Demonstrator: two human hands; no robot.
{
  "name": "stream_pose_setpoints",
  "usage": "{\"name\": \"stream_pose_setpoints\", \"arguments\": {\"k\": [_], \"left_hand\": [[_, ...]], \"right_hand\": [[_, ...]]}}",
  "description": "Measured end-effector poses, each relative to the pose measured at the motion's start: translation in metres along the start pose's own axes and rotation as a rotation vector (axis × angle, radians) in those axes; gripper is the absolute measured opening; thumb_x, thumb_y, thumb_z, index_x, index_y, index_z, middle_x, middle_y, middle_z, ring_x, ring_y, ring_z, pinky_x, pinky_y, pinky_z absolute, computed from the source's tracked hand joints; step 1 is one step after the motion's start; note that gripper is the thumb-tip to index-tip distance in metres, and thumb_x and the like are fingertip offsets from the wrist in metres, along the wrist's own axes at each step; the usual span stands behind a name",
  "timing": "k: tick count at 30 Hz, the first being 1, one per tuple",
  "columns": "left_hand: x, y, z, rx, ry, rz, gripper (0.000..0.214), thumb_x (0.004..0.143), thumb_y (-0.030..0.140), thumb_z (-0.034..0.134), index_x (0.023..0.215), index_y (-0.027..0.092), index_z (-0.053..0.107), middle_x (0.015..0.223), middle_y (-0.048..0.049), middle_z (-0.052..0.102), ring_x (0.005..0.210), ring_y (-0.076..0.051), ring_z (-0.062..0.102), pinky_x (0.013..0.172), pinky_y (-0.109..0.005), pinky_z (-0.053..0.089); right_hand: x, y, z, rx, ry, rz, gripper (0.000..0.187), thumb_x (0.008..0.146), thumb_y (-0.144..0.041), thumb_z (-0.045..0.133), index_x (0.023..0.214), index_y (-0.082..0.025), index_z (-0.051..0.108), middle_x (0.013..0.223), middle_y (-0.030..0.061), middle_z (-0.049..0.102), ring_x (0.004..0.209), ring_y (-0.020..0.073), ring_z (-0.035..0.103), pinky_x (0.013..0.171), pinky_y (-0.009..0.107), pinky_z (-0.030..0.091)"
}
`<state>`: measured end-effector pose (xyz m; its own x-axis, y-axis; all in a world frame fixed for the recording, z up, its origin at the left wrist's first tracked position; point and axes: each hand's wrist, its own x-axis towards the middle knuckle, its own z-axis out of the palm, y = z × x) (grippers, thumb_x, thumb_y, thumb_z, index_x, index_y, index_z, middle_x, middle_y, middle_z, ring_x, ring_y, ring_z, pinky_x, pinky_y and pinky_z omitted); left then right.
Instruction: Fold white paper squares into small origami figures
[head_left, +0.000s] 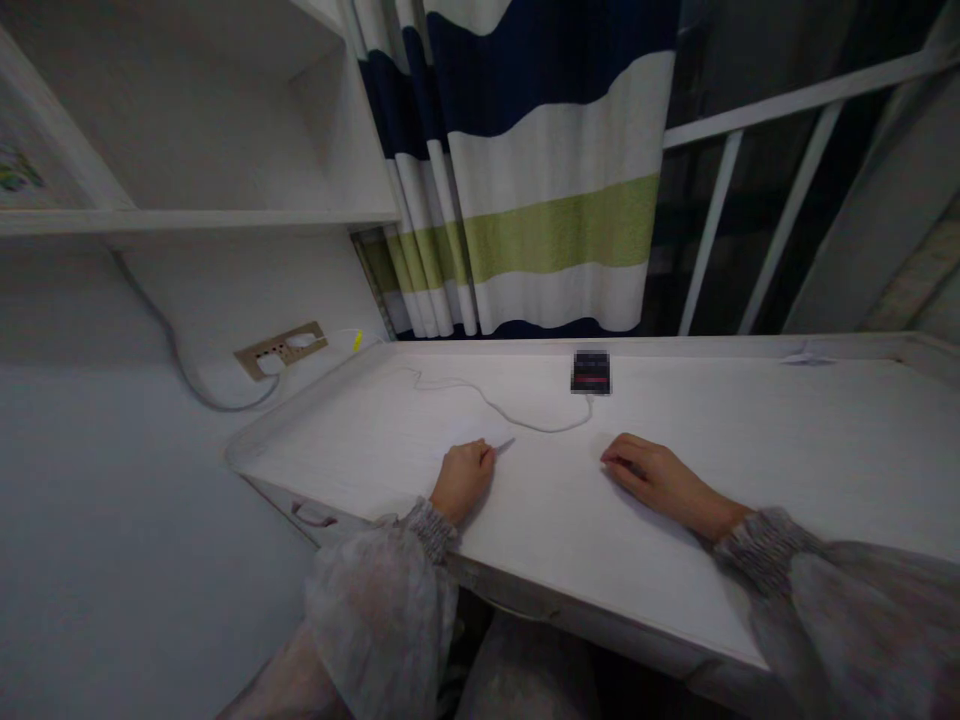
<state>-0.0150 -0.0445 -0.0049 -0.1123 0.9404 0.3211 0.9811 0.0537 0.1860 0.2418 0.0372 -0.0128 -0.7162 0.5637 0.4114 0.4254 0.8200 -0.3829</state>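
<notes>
My left hand (pixel 463 480) is closed in a fist near the desk's front edge. Out of it, towards the right, sticks a thin grey pointed piece (pixel 505 446), perhaps a blade tip; the fingers hide the rest, so its kind does not show. To the right, my right hand (pixel 664 482) rests on the white desk (pixel 570 520) with its fingers curled and their tips drawn together against the thumb. Nothing shows between those fingertips. Beyond both hands lies a small dark device with a blurred screen (pixel 591 372), joined to a white cable (pixel 517 422).
A wall socket strip (pixel 281 350) with white plugs is at the left, under a shelf (pixel 225 222). A striped curtain (pixel 555 200) hangs behind the desk, beside window bars (pixel 720 200). Something thin and whitish (pixel 807 357) lies at the back right.
</notes>
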Motion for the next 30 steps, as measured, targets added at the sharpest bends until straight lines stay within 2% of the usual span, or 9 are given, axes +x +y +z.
{"name": "stream_pose_setpoints", "arguments": {"k": [5,12,13,15,17,20,23,25,30], "left_hand": [[0.007,-0.002,-0.006,-0.109,0.163,-0.004,0.023,0.083,0.019,0.044,0.092,0.015,0.065,0.106,-0.0111,0.063,0.093,-0.02,0.061,0.088,-0.035,0.042],[0.015,0.009,-0.022,-0.274,0.332,0.063,0.017,0.078,0.016,0.052,0.085,0.017,0.067,0.099,-0.0082,0.067,0.092,-0.018,0.061,0.099,-0.037,0.032],[0.015,0.012,-0.025,-0.327,0.355,0.054,0.016,0.077,0.017,0.053,0.085,0.017,0.067,0.099,-0.0074,0.067,0.091,-0.018,0.061,0.099,-0.038,0.031],[0.017,0.023,-0.03,-0.746,0.421,-0.071,0.013,0.071,0.021,0.061,0.08,0.018,0.069,0.091,-0.0051,0.069,0.087,-0.018,0.061,0.094,-0.036,0.037],[0.022,0.039,-0.03,-1.284,0.326,-0.303,0.013,0.062,0.024,0.069,0.072,0.016,0.069,0.077,-0.0039,0.069,0.077,-0.017,0.06,0.08,-0.03,0.044],[0.035,0.068,-0.019,-1.486,0.198,-0.349,0.02,0.061,0.029,0.068,0.072,0.012,0.069,0.068,-0.0044,0.067,0.062,-0.014,0.057,0.061,-0.026,0.046],[0.05,0.099,0.001,-1.629,0.088,-0.384,0.022,0.059,0.028,0.068,0.07,0.01,0.067,0.068,-0.0061,0.066,0.059,-0.012,0.056,0.057,-0.024,0.045],[0.059,0.115,0.014,-1.701,0.039,-0.408,0.021,0.059,0.027,0.068,0.07,0.009,0.066,0.069,-0.0065,0.066,0.059,-0.012,0.056,0.056,-0.023,0.045],[0.075,0.139,0.039,-1.803,-0.02,-0.434,0.016,0.064,0.024,0.065,0.073,0.011,0.064,0.074,-0.0046,0.066,0.064,-0.01,0.056,0.06,-0.02,0.046]], "right_hand": [[-0.001,-0.001,-0.003,-0.007,-0.014,0.002,0.018,0.082,-0.019,0.04,0.08,-0.015,0.057,0.078,0.0076,0.057,0.07,0.0177,0.054,0.065,0.031,0.045],[-0.001,-0.004,-0.007,0.037,0.002,-0.005,0.019,0.082,-0.021,0.04,0.078,-0.016,0.058,0.077,0.0073,0.056,0.069,0.0173,0.054,0.064,0.031,0.044],[-0.001,-0.004,-0.007,0.068,0.021,0.001,0.019,0.082,-0.022,0.04,0.078,-0.016,0.058,0.077,0.0071,0.057,0.069,0.0172,0.054,0.065,0.031,0.044],[0.0,-0.005,-0.007,0.17,0.069,0.054,0.018,0.081,-0.025,0.043,0.078,-0.017,0.058,0.078,0.0067,0.057,0.07,0.017,0.054,0.065,0.031,0.044],[0.0,-0.007,-0.007,0.362,0.126,0.155,0.017,0.08,-0.03,0.047,0.083,-0.017,0.058,0.081,0.0062,0.059,0.074,0.0171,0.055,0.067,0.03,0.045],[0.002,-0.011,-0.008,0.815,0.196,0.267,0.026,0.077,-0.035,0.054,0.098,-0.019,0.055,0.095,0.0054,0.061,0.088,0.0173,0.055,0.077,0.031,0.044],[0.003,-0.013,-0.012,1.148,0.27,0.352,0.04,0.07,-0.037,0.061,0.105,-0.019,0.052,0.097,0.0053,0.062,0.086,0.0178,0.058,0.077,0.031,0.045],[0.004,-0.008,-0.015,1.225,0.334,0.476,0.043,0.063,-0.036,0.067,0.1,-0.017,0.055,0.092,0.0052,0.065,0.081,0.018,0.059,0.075,0.031,0.046],[0.002,0.02,-0.022,1.146,0.432,0.607,0.031,0.061,-0.036,0.068,0.081,-0.014,0.061,0.074,0.0036,0.066,0.066,0.0155,0.059,0.063,0.027,0.046]]}}
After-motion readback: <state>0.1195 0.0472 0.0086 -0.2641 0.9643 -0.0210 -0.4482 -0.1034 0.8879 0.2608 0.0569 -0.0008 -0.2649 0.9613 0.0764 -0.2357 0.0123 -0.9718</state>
